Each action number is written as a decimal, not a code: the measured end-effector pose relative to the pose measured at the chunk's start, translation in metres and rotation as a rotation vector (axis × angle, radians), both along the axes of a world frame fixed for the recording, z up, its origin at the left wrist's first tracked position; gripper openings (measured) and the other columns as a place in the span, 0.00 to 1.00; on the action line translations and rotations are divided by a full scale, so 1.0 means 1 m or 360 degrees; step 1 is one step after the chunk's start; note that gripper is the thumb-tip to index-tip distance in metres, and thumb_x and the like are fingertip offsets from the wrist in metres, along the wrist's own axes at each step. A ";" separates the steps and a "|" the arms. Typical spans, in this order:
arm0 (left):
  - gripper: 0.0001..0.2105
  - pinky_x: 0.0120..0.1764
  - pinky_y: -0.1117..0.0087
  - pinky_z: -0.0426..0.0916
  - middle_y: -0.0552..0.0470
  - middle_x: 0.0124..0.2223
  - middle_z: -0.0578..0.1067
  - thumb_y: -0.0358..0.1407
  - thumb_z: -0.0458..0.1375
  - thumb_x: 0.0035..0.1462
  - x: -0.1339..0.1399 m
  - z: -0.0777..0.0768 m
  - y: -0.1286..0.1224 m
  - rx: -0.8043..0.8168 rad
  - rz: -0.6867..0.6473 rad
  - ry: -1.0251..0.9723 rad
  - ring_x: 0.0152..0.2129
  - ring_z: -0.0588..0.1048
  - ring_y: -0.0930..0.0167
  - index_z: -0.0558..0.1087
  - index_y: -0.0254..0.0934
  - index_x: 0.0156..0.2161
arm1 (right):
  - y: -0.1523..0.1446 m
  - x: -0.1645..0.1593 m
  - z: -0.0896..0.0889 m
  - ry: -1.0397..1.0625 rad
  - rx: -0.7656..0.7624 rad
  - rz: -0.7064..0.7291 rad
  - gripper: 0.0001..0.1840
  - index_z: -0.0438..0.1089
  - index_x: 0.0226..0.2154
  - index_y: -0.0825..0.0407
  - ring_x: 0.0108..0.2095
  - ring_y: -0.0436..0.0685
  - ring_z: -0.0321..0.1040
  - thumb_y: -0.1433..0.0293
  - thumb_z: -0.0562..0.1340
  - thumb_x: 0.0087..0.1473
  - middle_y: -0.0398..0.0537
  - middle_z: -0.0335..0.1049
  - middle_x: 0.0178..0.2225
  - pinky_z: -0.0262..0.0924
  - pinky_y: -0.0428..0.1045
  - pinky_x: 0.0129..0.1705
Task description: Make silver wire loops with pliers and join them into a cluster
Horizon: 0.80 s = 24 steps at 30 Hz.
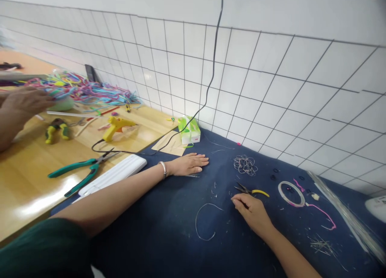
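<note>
My left hand [188, 164] lies flat on the dark blue cloth [169, 229], palm down, fingers stretched out. Small wire pieces [194, 176] show beside its thumb edge. Farther right, my right hand [253, 213] is closed, its fingertips brought together low over the cloth; whatever is between them is hidden or too small to name. Just beyond it are small pliers [259, 192] with a yellow handle, partly covered by the hand. A curved length of thin wire [196, 221] lies between my hands. A bundle of looped wire [245, 165] rests behind the pliers.
On the wooden table at left are a yellow glue gun [116, 128], green-handled pliers [87, 167] and a pile of pipe cleaners [87, 87]. Another person's hand [22, 107] is there. A tape roll [280, 189], cut wires [322, 246] and long straight wires [346, 213] lie right.
</note>
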<state>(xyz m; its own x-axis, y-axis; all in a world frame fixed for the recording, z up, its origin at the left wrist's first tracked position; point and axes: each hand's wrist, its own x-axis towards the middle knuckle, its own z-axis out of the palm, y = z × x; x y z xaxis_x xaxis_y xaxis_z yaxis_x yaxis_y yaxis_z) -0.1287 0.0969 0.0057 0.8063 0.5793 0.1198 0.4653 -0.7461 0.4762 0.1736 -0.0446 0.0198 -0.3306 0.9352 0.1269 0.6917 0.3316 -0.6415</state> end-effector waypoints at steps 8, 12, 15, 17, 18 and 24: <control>0.27 0.57 0.66 0.45 0.52 0.63 0.47 0.43 0.49 0.57 -0.024 0.003 0.014 0.0043 0.0171 -0.0163 0.59 0.48 0.67 0.50 0.42 0.60 | -0.001 -0.002 0.003 -0.0045 -0.0048 -0.0026 0.12 0.70 0.34 0.48 0.36 0.53 0.67 0.64 0.53 0.55 0.43 0.72 0.33 0.59 0.47 0.41; 0.30 0.57 0.65 0.46 0.50 0.63 0.50 0.42 0.54 0.54 -0.037 0.003 0.020 0.0101 0.0177 -0.0059 0.59 0.49 0.65 0.50 0.43 0.60 | 0.000 -0.001 0.000 -0.0052 -0.0025 -0.0019 0.11 0.70 0.34 0.48 0.36 0.52 0.67 0.65 0.53 0.54 0.42 0.71 0.34 0.58 0.47 0.41; 0.30 0.56 0.64 0.46 0.50 0.61 0.55 0.42 0.54 0.53 -0.036 0.002 0.022 0.0127 0.0165 0.0030 0.58 0.50 0.65 0.51 0.43 0.60 | 0.001 -0.001 -0.002 -0.0052 -0.0019 -0.0002 0.11 0.70 0.34 0.47 0.36 0.52 0.67 0.65 0.53 0.54 0.42 0.71 0.34 0.58 0.47 0.41; 0.27 0.56 0.64 0.46 0.51 0.59 0.59 0.42 0.53 0.54 -0.033 0.000 0.023 0.0142 0.0156 0.0096 0.58 0.51 0.65 0.53 0.43 0.59 | 0.001 -0.001 -0.002 -0.0055 -0.0012 -0.0002 0.11 0.70 0.34 0.47 0.36 0.52 0.67 0.65 0.53 0.54 0.42 0.71 0.34 0.59 0.46 0.40; 0.26 0.55 0.64 0.46 0.51 0.59 0.60 0.42 0.53 0.55 -0.032 -0.001 0.023 0.0150 0.0163 0.0121 0.58 0.52 0.65 0.54 0.43 0.58 | 0.001 -0.001 -0.002 -0.0055 -0.0004 -0.0004 0.11 0.70 0.34 0.47 0.36 0.52 0.67 0.65 0.54 0.54 0.42 0.71 0.34 0.59 0.47 0.40; 0.23 0.52 0.65 0.52 0.47 0.55 0.65 0.41 0.55 0.53 -0.019 0.016 0.004 0.0242 0.0327 0.0034 0.53 0.60 0.64 0.61 0.38 0.54 | 0.001 -0.002 -0.003 -0.0067 0.0035 0.0013 0.09 0.71 0.34 0.47 0.36 0.52 0.66 0.67 0.55 0.53 0.41 0.72 0.33 0.58 0.47 0.40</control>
<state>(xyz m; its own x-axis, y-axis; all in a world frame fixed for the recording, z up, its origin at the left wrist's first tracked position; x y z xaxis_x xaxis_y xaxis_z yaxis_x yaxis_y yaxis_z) -0.1475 0.1007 0.0220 0.6770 0.7077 0.2020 0.6233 -0.6972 0.3541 0.1719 -0.0435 0.0165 -0.3437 0.9295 0.1335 0.7151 0.3512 -0.6043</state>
